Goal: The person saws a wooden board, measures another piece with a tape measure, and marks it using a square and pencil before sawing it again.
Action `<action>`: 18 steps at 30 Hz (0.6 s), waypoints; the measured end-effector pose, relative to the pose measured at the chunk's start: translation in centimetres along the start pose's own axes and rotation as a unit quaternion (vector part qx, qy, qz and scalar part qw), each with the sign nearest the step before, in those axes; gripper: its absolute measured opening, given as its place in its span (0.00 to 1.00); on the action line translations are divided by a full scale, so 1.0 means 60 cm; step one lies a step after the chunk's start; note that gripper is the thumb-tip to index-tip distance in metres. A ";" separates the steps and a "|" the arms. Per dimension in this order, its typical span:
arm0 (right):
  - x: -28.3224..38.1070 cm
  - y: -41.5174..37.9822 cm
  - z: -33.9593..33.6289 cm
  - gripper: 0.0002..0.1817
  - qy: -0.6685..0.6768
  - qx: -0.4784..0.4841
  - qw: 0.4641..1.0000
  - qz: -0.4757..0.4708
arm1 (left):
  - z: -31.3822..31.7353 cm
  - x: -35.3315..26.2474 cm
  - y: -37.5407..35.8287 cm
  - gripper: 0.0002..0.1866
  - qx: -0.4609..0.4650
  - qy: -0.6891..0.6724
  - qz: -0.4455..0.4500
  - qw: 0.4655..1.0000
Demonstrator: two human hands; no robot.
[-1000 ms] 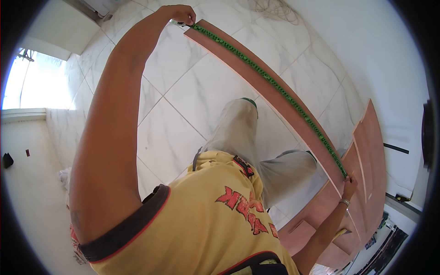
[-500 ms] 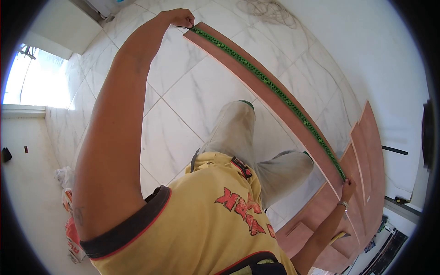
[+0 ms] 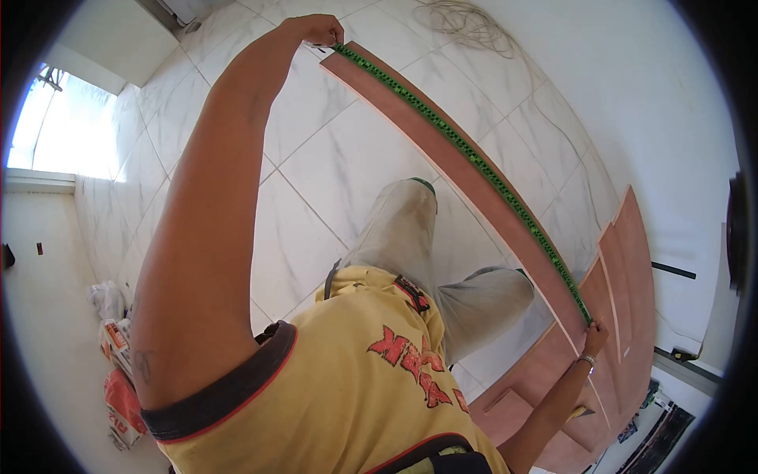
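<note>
A long green tape measure with black markings lies stretched along a narrow reddish-brown wooden board. My left hand is closed at the far end of the tape, just past the board's end; a small dark and white part shows beneath it. At the near end, my right hand pinches the other tip of the tape against the board, fingers pressed together. The board looks curved through the wide lens.
More reddish wooden panels lie at the right, under the board's near end. A yellow-handled tool rests on them. Coiled cable lies by the wall on the tiled floor. Bags stand at the left.
My left hand has shifted slightly right, and my right hand slightly down and left. The tape stays stretched on the board, while the view has moved a little.
</note>
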State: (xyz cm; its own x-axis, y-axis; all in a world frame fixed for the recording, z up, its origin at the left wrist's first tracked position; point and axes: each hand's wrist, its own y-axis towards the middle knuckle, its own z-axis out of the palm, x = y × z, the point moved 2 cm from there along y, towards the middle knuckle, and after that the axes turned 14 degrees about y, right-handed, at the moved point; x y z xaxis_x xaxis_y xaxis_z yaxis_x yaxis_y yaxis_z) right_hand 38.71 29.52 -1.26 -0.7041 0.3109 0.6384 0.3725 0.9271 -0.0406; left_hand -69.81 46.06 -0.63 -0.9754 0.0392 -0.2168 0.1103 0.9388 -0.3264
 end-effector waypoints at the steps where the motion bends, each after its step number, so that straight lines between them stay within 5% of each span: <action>1: -0.002 0.001 -0.001 0.11 -0.008 0.002 1.000 -0.004 | -0.001 -0.002 0.000 0.11 0.004 0.000 -0.008 1.000; 18: 0.001 -0.010 0.011 0.12 0.055 -0.033 0.998 0.016 | 0.011 -0.008 0.033 0.10 -0.025 0.088 -0.036 0.995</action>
State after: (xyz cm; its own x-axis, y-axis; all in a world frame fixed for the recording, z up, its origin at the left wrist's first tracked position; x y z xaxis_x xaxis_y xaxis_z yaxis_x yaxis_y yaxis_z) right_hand 38.02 29.12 -1.71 -0.6219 0.3113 0.7185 0.4356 0.9001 -0.0129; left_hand -68.97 47.67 -1.76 -0.9993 0.0264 -0.0275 0.0332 0.9568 -0.2888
